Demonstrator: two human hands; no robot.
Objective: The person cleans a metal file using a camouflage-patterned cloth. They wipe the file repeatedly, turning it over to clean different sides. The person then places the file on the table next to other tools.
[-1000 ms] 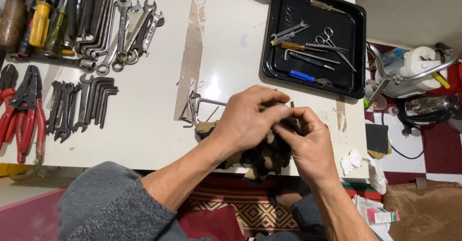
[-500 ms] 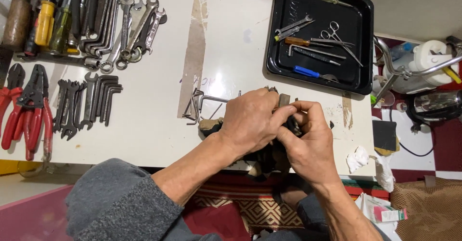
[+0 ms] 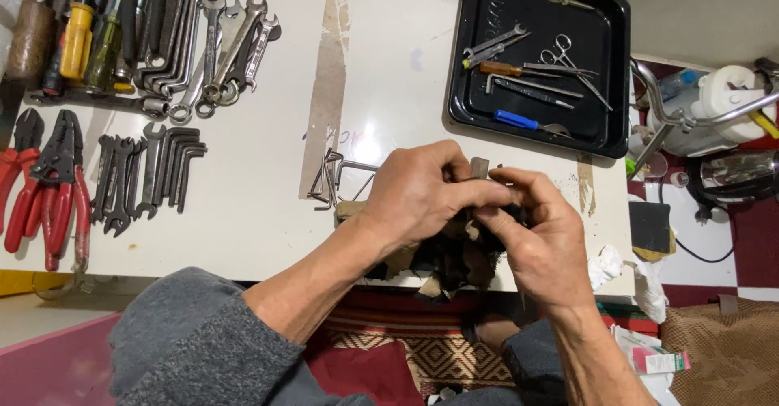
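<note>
- Head view: the left hand [image 3: 418, 191] and the right hand [image 3: 540, 240] meet at the near edge of the white counter [image 3: 260, 203], fingers curled and pressed close together around a small dark metal piece [image 3: 479, 168] that sticks up between the fingertips.
- Both hands pinch that piece; under them lies a dark crumpled rag [image 3: 454, 260], partly hanging over the counter edge. Exactly where each finger grips cannot be made out.
- Just left of the left hand, a few bent hex keys [image 3: 333, 180] lie loose on the counter.
- Farther left sit a row of dark small spanners [image 3: 146, 175] and red-handled pliers [image 3: 45, 187].
- At the top left lie bright spanners [image 3: 219, 37] and screwdrivers [image 3: 77, 37].
- At the top right, a black tray [image 3: 604, 73] holds small tools, among them a blue-handled screwdriver [image 3: 515, 120] and scissors [image 3: 568, 57].
- A grey sleeve [image 3: 195, 341] covers the left forearm.
</note>
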